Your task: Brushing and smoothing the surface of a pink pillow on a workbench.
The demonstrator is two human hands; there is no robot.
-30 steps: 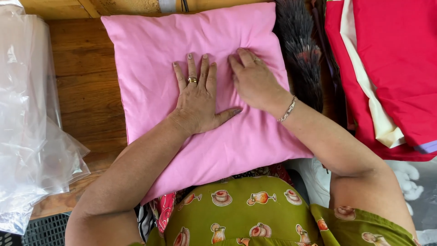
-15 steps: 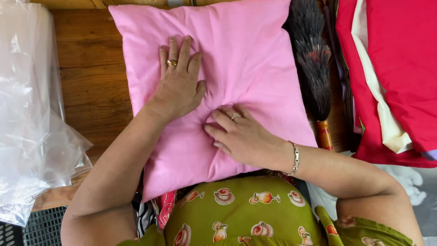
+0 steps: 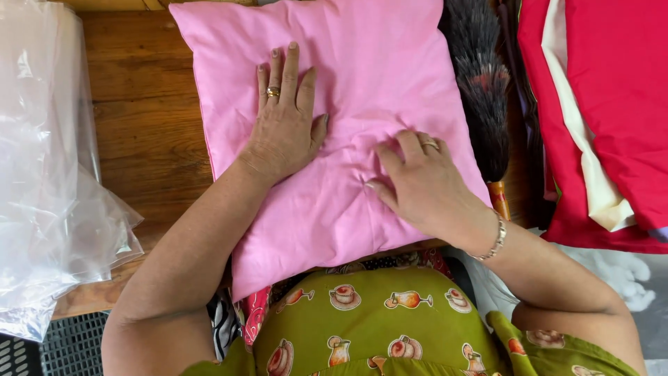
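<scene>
Wooden worktop shows bare planks only in a strip left of the pink cushion, hemmed by crinkled clear plastic bags further left. I see my left hand pressed flat, fingers spread, on the soft cotton; my right hand rests loosely curled nearer me, grasping nothing. A dark feather duster and folded red cloth crowd the right edge.

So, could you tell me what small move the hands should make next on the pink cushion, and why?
Probably sweep the right hand outward toward the cushion's near right edge. Creases bunch in the pink cushion just beside its fingertips, while the left hand lies flat on the smoother upper part, steadying it.
</scene>
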